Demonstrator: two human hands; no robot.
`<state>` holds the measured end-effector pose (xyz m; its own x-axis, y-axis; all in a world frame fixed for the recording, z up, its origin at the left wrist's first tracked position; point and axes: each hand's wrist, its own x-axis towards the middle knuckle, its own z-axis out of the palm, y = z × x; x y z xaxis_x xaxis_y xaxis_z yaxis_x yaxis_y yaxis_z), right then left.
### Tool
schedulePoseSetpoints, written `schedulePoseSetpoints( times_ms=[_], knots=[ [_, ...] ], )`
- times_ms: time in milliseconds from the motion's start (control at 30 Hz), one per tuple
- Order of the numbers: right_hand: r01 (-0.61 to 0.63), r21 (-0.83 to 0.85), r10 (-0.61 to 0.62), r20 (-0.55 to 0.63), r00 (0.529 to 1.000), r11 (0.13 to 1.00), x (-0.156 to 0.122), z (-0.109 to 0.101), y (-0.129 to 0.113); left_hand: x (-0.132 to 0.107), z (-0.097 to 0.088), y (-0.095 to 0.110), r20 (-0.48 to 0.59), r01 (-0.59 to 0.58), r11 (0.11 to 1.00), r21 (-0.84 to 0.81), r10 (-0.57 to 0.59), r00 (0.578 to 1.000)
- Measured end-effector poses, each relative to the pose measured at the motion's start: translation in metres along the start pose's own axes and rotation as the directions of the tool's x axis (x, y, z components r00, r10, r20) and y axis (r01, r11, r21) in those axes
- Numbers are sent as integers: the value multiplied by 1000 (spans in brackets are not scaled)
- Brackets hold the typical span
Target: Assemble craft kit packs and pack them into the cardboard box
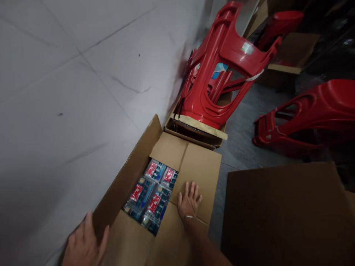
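Observation:
In the head view a cardboard box point(203, 162) lies below me, with three of its top flaps folded inward and the left flap point(124, 175) standing up. Through the gap between them show several clear plastic packs point(154, 201) with red, white and blue-green contents; their kind I cannot make out. My right hand point(189, 201), a thin band at its wrist, presses flat on the right flap with fingers spread. At the raised left flap's near end is my left hand point(84, 242), fingers stretched and thumb apart, close to or touching the flap's edge.
Beyond the box, a red plastic stool point(206, 92) stands tilted in another open carton point(191, 138) against the pale tiled wall or floor point(69, 81). More red plastic furniture point(318, 111) lies at right. A large brown carton point(277, 214) stands right of my arm.

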<state>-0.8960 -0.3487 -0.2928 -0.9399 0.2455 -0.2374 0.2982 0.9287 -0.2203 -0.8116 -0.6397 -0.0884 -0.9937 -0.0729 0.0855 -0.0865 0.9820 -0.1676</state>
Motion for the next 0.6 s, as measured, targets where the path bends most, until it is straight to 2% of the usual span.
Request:
schedulePoseSetpoints(
  times_ms=[67,133,167,233,300,333,367,400,467,500,533,567,600],
  knots=[
    [3,16,-3,-8,1000,1000,-2,-2,0,25,-14,17,55,29,990,139,-37,998],
    [13,42,-12,-23,1000,999,-3,-3,1,47,-24,34,191,87,965,246,-137,972],
    [16,52,-15,-32,999,999,-3,-3,2,56,-27,40,290,112,956,272,-192,938],
    [23,62,-20,-48,999,998,-4,-2,3,71,-32,48,501,133,956,261,-253,828],
    [23,64,-20,-49,999,998,-3,-1,3,80,-30,51,681,115,979,168,-200,705],
    [22,67,-19,-46,999,998,-2,0,3,84,-27,52,723,85,991,105,-135,677],
    [26,71,-23,-43,999,997,-2,1,2,89,-22,53,715,40,998,42,-58,697],
    [32,74,-29,-41,999,997,-2,3,2,95,-17,53,650,-19,1000,-15,24,759],
    [45,68,-42,-48,998,997,-1,5,1,112,-6,55,371,-168,982,-85,188,910],
    [48,56,-45,-54,998,997,-1,6,1,124,0,57,207,-240,967,-89,254,945],
    [49,41,-47,-56,997,998,-1,7,2,136,5,59,86,-291,953,-83,297,951],
    [50,23,-49,-52,997,998,-1,6,4,148,10,61,30,-325,943,-75,328,944],
    [59,4,-59,-40,997,998,0,5,8,158,15,62,18,-355,932,-69,357,934]
  ],
)
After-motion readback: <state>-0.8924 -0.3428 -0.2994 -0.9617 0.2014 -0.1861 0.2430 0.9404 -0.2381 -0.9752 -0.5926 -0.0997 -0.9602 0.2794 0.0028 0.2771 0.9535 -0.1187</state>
